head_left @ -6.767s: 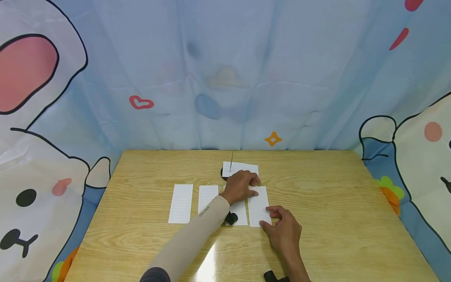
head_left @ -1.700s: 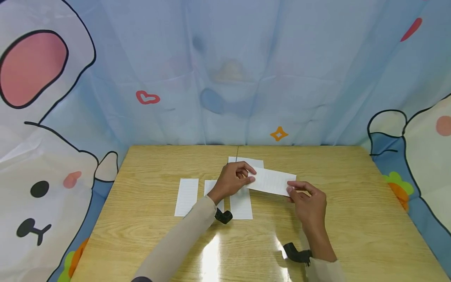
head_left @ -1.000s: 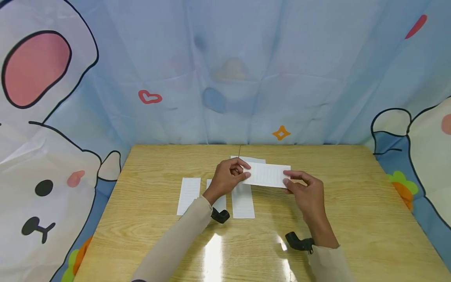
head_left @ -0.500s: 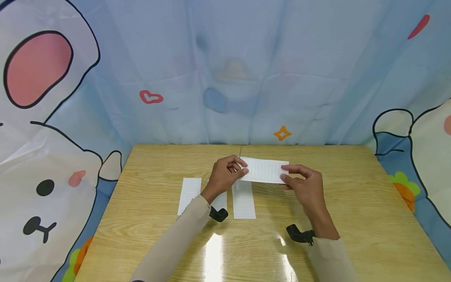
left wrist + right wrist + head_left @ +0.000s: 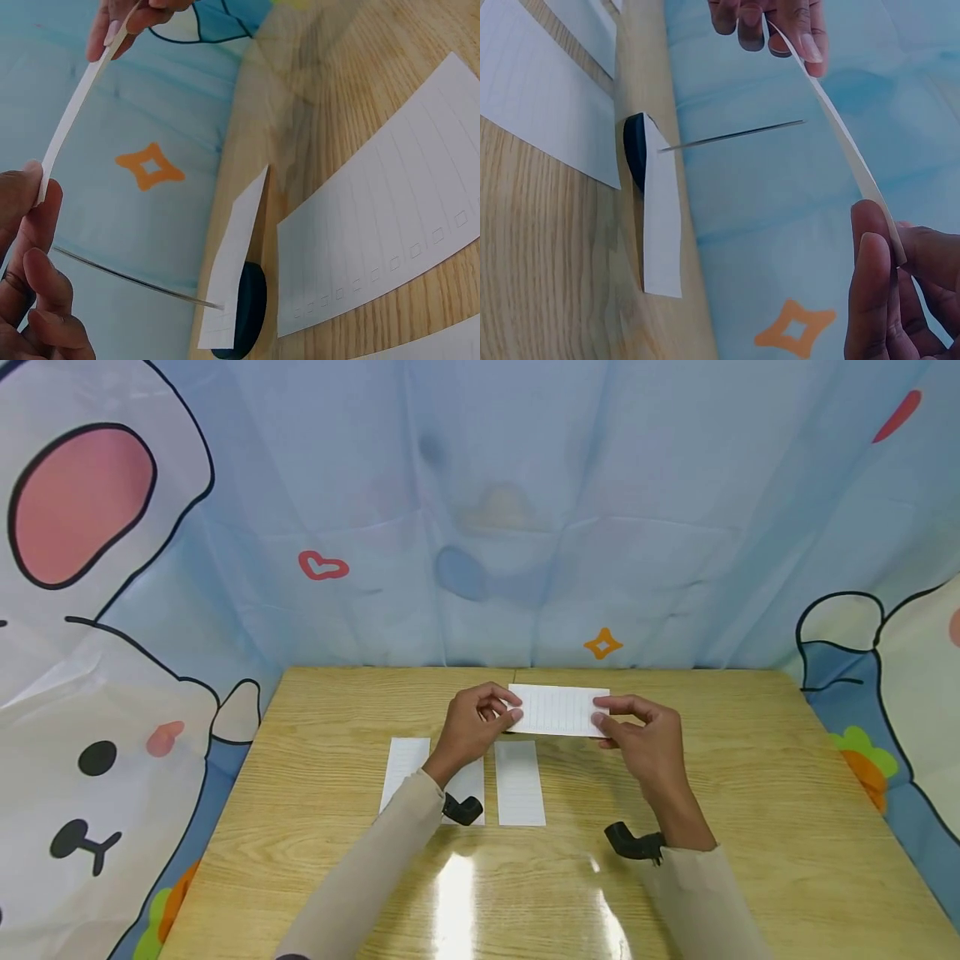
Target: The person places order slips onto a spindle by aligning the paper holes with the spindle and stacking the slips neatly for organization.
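A lined paper slip (image 5: 558,710) is held level above the table near its back edge. My left hand (image 5: 476,720) pinches its left end between thumb and fingers; my right hand (image 5: 647,739) pinches the right end. Edge-on in the right wrist view, the slip (image 5: 847,150) bows slightly. Close by it is the tip of a thin metal paper spike (image 5: 735,135), seemingly just apart from the slip. Another slip (image 5: 234,262) is pierced on the spike, low down over its round black base (image 5: 253,307). In the head view the held slip hides most of the spike.
Three more lined slips lie in a row on the wooden table (image 5: 337,877): a left one (image 5: 405,760), a middle one (image 5: 471,785) partly behind my left wrist, and a right one (image 5: 520,783). A blue patterned curtain (image 5: 480,510) hangs behind the table's back edge.
The fourth slip at the row's right end was picked up from the table by both hands. Since then it has moved back and slightly left, over the spike.
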Tool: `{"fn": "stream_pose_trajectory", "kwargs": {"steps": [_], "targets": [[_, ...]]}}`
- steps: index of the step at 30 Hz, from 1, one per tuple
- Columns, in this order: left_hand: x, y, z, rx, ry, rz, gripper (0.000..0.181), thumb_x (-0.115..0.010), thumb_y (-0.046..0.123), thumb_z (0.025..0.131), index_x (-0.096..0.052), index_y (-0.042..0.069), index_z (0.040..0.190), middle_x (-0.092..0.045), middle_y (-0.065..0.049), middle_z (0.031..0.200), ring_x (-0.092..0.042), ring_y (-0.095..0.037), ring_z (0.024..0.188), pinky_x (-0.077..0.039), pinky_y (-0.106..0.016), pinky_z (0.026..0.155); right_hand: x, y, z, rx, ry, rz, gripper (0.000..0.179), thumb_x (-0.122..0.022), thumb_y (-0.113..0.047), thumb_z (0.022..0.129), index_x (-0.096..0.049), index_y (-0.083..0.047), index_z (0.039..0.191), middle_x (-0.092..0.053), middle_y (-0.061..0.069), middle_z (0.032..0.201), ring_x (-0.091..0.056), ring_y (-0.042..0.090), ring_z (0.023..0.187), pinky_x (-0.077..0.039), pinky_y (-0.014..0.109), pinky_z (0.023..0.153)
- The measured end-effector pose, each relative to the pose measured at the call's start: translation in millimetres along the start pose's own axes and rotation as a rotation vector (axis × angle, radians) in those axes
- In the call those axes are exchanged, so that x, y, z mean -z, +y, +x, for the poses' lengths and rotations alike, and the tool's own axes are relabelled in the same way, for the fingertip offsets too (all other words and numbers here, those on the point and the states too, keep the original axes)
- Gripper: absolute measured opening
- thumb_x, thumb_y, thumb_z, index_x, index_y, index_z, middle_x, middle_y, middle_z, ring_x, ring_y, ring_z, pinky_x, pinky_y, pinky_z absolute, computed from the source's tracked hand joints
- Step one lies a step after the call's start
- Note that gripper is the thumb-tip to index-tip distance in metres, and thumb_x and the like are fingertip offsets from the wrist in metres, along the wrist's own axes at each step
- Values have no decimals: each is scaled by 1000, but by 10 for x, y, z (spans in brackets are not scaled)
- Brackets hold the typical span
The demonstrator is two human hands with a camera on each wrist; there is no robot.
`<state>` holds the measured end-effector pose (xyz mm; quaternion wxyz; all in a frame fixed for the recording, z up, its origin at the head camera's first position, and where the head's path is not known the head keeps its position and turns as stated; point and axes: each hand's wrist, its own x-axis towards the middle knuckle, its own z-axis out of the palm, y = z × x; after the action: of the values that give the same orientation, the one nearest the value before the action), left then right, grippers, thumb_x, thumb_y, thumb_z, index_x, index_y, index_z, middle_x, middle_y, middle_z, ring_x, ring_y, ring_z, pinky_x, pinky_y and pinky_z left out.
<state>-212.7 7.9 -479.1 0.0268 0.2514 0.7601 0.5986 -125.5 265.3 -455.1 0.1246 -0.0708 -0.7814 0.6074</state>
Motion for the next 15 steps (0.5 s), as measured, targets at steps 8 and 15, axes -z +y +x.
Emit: {"fn": "stream_pose_trajectory", "kwargs": {"steps": [8,15], "targets": [[48,15,64,23,31,2,12,-79,20,99,-78,13,109,-72,-9,89,-58,-17,73,-49,-27,72,-47,-46,125,7,12,-10,25,-79,-13,98,-78,-1,120,-64,-1,117,-79,17,80,-65,33,72],[75,9,125,20,58,3,10,-79,21,99,-78,13,106,-73,-7,86,-57,-14,70,-48,-26,70,-88,-84,244,0,28,-33,22,-79,-14,97,-79,-3,117,-66,0,113,-79,20,80,-65,30,72]]}}
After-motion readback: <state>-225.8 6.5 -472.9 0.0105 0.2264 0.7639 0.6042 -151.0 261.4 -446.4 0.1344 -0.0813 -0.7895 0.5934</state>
